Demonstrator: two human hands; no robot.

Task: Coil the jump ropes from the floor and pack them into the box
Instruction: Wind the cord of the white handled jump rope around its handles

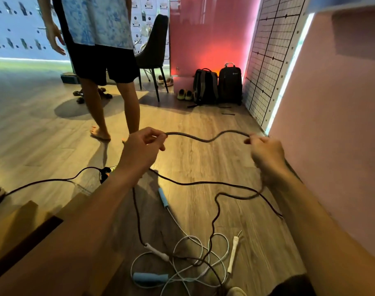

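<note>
A dark jump rope stretches in a wavy line between my two raised hands. My left hand pinches one point of it with thumb and fingers. My right hand grips the other end, and the rope falls from there in loops to the floor. A white rope with light blue handles lies tangled on the floor with the dark rope's white handles. The cardboard box shows at the lower left, partly behind my left forearm.
A barefoot person stands just ahead to the left. A black chair, two backpacks and shoes sit at the back. A pink wall closes the right side. A black cable runs across the floor.
</note>
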